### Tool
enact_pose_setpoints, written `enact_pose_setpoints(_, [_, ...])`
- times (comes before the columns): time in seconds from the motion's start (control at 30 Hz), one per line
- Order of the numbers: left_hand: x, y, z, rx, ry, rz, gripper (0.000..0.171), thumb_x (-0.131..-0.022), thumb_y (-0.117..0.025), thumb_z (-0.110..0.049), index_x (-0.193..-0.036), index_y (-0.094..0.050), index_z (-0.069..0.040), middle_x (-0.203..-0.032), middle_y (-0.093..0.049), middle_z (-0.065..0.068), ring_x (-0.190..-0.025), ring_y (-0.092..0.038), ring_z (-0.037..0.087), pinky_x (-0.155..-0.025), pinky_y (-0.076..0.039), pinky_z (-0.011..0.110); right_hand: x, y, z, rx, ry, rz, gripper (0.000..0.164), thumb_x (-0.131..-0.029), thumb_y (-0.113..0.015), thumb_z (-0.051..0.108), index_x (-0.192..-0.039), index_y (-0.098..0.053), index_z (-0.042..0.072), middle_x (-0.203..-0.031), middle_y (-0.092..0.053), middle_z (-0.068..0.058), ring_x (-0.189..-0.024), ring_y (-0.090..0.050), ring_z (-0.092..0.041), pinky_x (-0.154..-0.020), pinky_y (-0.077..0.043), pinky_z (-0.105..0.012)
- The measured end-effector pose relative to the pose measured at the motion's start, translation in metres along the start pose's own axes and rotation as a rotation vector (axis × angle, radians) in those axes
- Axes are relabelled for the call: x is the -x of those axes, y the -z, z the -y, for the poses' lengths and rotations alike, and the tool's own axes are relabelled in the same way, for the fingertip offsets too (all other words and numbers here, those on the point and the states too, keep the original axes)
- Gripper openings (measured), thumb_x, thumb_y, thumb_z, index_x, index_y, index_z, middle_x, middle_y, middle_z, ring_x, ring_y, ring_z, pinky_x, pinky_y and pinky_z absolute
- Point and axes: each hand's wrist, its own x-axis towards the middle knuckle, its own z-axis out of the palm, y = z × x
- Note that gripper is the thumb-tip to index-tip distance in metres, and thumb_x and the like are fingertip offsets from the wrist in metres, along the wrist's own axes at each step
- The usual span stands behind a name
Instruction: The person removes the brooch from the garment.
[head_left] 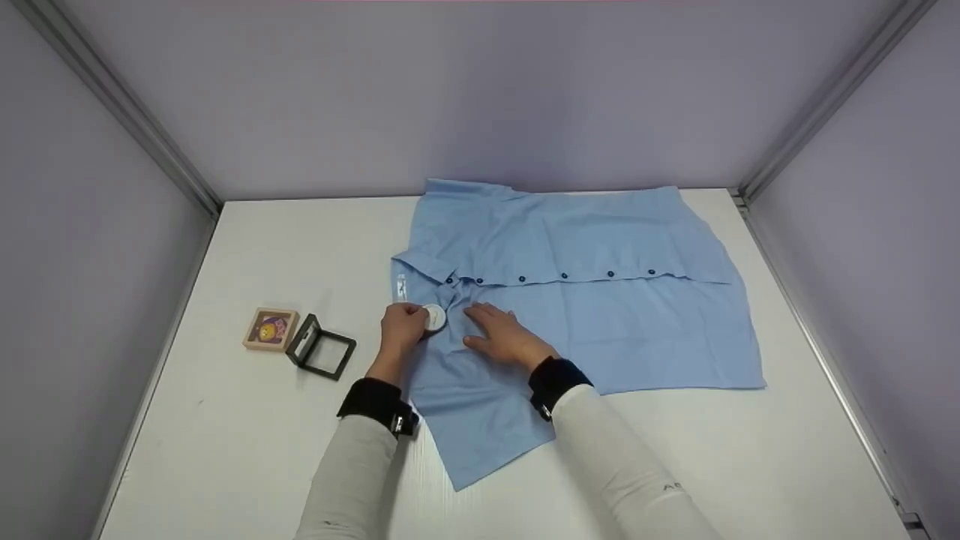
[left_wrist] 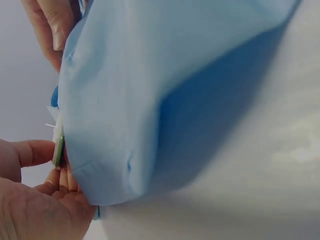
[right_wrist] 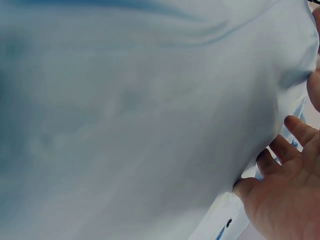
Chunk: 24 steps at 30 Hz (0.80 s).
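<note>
A light blue short-sleeved shirt lies on the white table, its dark buttons in a row and its collar toward the left. My left hand pinches a round white badge by its edge, just below the collar. In the left wrist view that badge appears edge-on with a green rim, between the thumb and fingers of the left hand. My right hand rests on the shirt to the right of the badge, fingers spread; in the right wrist view its fingertips touch the cloth.
Left of the shirt stand a small wooden box with a colourful picture inside and an open black frame case. A small clear packet lies by the collar. Grey panels enclose the table at the back and sides.
</note>
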Motion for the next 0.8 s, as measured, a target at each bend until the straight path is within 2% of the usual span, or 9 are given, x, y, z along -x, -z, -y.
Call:
enact_pose_setpoints(0.17, [-0.0003,0.0041,0.001,0.047,0.025,-0.042,0.018,-0.089,-0.054,-0.011,-0.075,-0.062,-0.002,-0.065,-0.052,0.002,-0.061,-0.049,0.018,-0.054,-0.039,0.027,0.0007,0.0009,0.0001,0.015,-0.023,0.002,0.059,-0.102,-0.051,0.037,-0.152,-0.035,0.01,-0.158,-0.028,-0.012,-0.146,-0.018,-0.03,-0.116,-0.011,-0.054])
enact_pose_setpoints(0.3, [-0.0003,0.0072,0.0005,0.049,0.025,-0.063,0.02,-0.088,-0.052,-0.011,-0.071,-0.055,-0.003,-0.064,-0.047,0.003,-0.063,-0.045,0.022,-0.057,-0.037,0.03,0.0019,0.0022,0.0008,0.019,-0.03,0.011,0.06,-0.102,-0.05,0.038,-0.153,-0.033,0.011,-0.159,-0.026,-0.011,-0.147,-0.016,-0.029,-0.116,-0.01,-0.052])
enact_pose_setpoints(0.43, [-0.0007,0.0091,0.0,0.045,0.032,-0.077,0.02,-0.088,-0.051,-0.011,-0.07,-0.055,-0.005,-0.065,-0.046,0.003,-0.064,-0.044,0.022,-0.058,-0.037,0.031,0.0017,0.0027,0.0014,0.007,-0.035,0.007,0.06,-0.102,-0.051,0.037,-0.153,-0.033,0.01,-0.159,-0.025,-0.011,-0.147,-0.016,-0.029,-0.117,-0.009,-0.052])
enact_pose_setpoints(0.63, [-0.0001,0.0093,-0.0011,0.026,0.021,-0.085,0.024,-0.088,-0.05,-0.009,-0.065,-0.047,-0.008,-0.06,-0.038,0.001,-0.059,-0.038,0.02,-0.055,-0.033,0.031,0.0004,0.0006,-0.0002,0.021,-0.035,0.005,0.06,-0.102,-0.051,0.039,-0.152,-0.034,0.011,-0.159,-0.025,-0.01,-0.147,-0.015,-0.028,-0.117,-0.009,-0.051])
enact_pose_setpoints(0.8, [0.0018,0.0084,-0.0041,0.023,0.027,-0.08,0.018,-0.09,-0.049,-0.01,-0.076,-0.056,-0.001,-0.069,-0.048,0.007,-0.066,-0.045,0.022,-0.06,-0.038,0.033,-0.0001,-0.0002,0.0001,0.004,-0.025,-0.015,0.059,-0.102,-0.052,0.037,-0.151,-0.037,0.009,-0.157,-0.028,-0.013,-0.147,-0.018,-0.029,-0.116,-0.01,-0.052])
